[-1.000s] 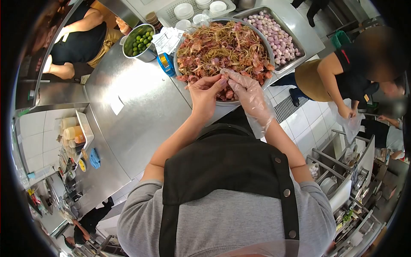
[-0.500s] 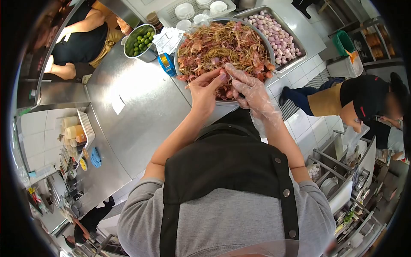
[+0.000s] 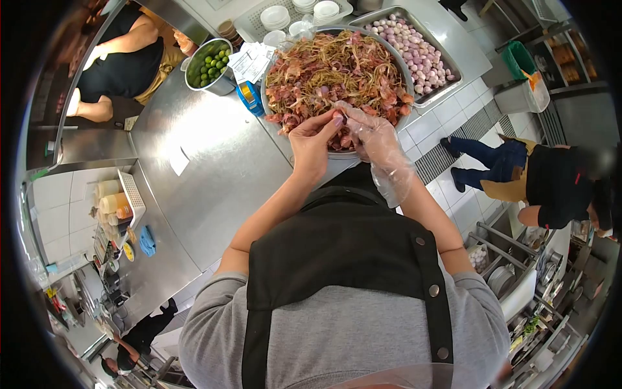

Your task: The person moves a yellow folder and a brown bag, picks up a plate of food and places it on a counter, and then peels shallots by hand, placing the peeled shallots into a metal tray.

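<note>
My bare left hand [image 3: 311,145] is closed, its thumb and forefinger pinching a small shallot [image 3: 339,117] over the near side of a large metal bowl [image 3: 411,84]. From the other side my right hand [image 3: 378,139], in a loose clear plastic glove, closes its fingertips on the same shallot, which is mostly covered by fingers. Dry shallot skins and stringy roots [image 3: 337,68] heap up in the bowl, just beyond both hands. Behind the bowl to the right, a metal tray [image 3: 461,79] holds many peeled shallots [image 3: 414,52].
Left of the bowl are a blue tape dispenser [image 3: 249,98], papers [image 3: 251,63] and a metal pot [image 3: 223,85] of green limes [image 3: 212,70]. White dishes [image 3: 275,17] stand in a rack behind. A co-worker [image 3: 505,168] is on the tiled floor to the right; another person [image 3: 123,58] is at far left.
My right hand has turned inward, its fingers now curled closer to my left fingertips. The co-worker on the right has shifted and stands more upright.
</note>
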`<state>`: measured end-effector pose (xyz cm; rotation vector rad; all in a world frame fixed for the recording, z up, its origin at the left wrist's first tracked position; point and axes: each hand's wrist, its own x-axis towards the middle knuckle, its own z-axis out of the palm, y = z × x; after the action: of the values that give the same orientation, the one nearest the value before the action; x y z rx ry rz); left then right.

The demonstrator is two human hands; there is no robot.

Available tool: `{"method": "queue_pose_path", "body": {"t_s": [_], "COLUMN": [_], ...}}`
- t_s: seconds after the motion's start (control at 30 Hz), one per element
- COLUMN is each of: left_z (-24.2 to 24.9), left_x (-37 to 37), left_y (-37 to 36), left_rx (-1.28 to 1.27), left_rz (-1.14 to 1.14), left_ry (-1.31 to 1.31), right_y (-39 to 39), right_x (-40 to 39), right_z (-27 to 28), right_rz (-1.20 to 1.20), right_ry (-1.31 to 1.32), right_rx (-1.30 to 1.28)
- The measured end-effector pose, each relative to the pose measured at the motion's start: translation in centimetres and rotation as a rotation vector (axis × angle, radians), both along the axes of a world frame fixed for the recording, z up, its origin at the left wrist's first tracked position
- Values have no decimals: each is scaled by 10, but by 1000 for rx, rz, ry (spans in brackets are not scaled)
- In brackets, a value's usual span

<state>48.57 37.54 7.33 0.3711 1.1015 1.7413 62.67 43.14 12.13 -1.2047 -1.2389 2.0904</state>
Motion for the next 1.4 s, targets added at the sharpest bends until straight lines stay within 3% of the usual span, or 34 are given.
{"method": "queue_pose_path", "body": {"t_s": [0.1,0.23,0.3,0.33,0.4,0.43,0.5,0.53,0.6,0.7,1.03,1.1,1.23,1.3,1.4], "left_z": [6,0,1,2,0,-3,-3,0,0,0,3,3,2,1,0], "left_x": [-2,-13,-15,-15,-16,-18,-22,-23,-25,-27,-24,-23,-17,-16,-15], "left_y": [1,4,2,1,-2,-3,-6,-7,-10,-12,-11,-12,-11,-11,-11], "left_rx": [8,97,101,147,192,168,144,139,133,99,59,56,1,-22,-18], "left_rz": [-39,-79,-110,-119,-125,-138,-145,-170,-192,-204,-180,-181,-145,-129,-112], "left_ry": [-79,-190,-202,-185,-169,-118,-67,-11,44,92,19,-31,-7,28,58], "right_y": [2,15,23,28,34,35,36,32,21,16,7,7,5,7,4], "right_x": [4,10,12,17,24,27,30,28,20,18,13,15,15,17,12], "right_z": [4,-3,-4,-21,-56,-59,-54,-34,13,18,18,14,-2,-5,-13], "right_rz": [-59,-86,-14,-17,256,259,284,288,267,344,351,369,332,403,286], "right_ry": [192,240,-9,-10,-272,-273,-316,-316,-56,36,-7,9,58,-112,61], "right_rx": [-233,-218,-38,-37,988,987,639,639,248,159,173,383,561,687,537]}}
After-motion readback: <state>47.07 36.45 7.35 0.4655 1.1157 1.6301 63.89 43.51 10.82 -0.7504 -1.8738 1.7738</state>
